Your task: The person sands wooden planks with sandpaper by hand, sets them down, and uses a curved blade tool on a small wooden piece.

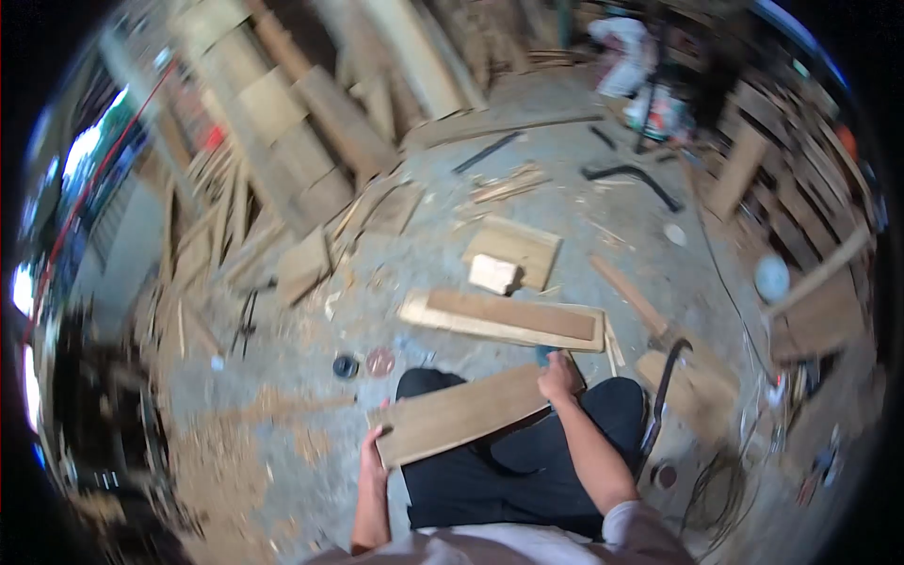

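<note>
A flat brown wooden board (461,414) lies across my lap, tilted up towards the right. My left hand (374,446) is closed on the board's left end, with fingers at its edge. Near the board's right end, my right hand (559,379) is closed round a small bluish thing that is too small to make out. Just beyond my knees, a pale plank with a darker strip on top (504,318) lies on the floor. Farther off, a white block (493,273) rests on a square wooden piece (535,247).
Long boards (273,122) lean at the back left. A black round lid (346,366) is left of my knee. To the right are a dark curved bar (667,377), coiled wire (718,494) and stacked wood. Shavings litter the floor.
</note>
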The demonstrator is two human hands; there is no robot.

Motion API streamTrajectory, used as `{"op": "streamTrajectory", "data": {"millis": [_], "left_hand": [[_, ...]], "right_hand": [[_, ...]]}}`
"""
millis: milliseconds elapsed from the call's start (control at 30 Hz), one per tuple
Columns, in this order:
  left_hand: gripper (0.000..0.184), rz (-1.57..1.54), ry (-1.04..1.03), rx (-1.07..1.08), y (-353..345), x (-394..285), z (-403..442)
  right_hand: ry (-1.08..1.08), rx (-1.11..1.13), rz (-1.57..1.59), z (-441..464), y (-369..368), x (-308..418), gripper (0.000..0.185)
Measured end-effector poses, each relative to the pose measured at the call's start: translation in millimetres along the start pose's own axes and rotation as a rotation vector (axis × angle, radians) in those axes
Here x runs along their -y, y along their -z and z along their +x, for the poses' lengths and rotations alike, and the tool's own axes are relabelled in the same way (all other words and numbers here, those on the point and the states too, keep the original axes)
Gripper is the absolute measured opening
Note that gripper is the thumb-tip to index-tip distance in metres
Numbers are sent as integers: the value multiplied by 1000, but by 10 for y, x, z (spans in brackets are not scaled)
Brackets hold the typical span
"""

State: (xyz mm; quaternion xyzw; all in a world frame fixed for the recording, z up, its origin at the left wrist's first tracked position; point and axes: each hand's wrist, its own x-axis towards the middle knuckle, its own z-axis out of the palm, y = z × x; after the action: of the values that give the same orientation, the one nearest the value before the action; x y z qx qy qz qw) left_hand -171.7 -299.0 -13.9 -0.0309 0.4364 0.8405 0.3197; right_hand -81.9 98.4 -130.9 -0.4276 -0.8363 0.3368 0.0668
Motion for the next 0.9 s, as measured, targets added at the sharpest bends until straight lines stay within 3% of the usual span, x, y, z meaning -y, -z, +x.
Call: {"op": "streamTrajectory", "data": {"millis": [67,100,200,267,467,567,667,767,867,900], "left_hand": [[79,-7,-33,8,52,70,14],[78,2,-31,9,88,81,18],[76,-31,5,-6,165,111,19],[77,-50,19,-29,161,106,22],[77,-145,-48,156,264,186,74],[76,-237,-122,279,246,290,219],[76,-291,-204,411,172,349,301],[75,-332,-264,468,174,392,348],[75,-358,-252,389,319,439,399],[75,-371,-246,356,316,438,389]], "right_hand": [[378,-52,44,-76,-259,-112,38],[355,101,112,-194,-177,61,39],[510,107,122,-387,-184,298,33],[450,161,81,-272,-98,306,32],[52,-22,-85,201,-97,-147,34],[159,-21,-58,183,-193,-200,31],[261,131,46,-65,62,123,33],[179,130,106,182,-174,-90,35],[-135,151,89,365,12,-182,38],[-98,119,25,332,-14,-189,38]]}}
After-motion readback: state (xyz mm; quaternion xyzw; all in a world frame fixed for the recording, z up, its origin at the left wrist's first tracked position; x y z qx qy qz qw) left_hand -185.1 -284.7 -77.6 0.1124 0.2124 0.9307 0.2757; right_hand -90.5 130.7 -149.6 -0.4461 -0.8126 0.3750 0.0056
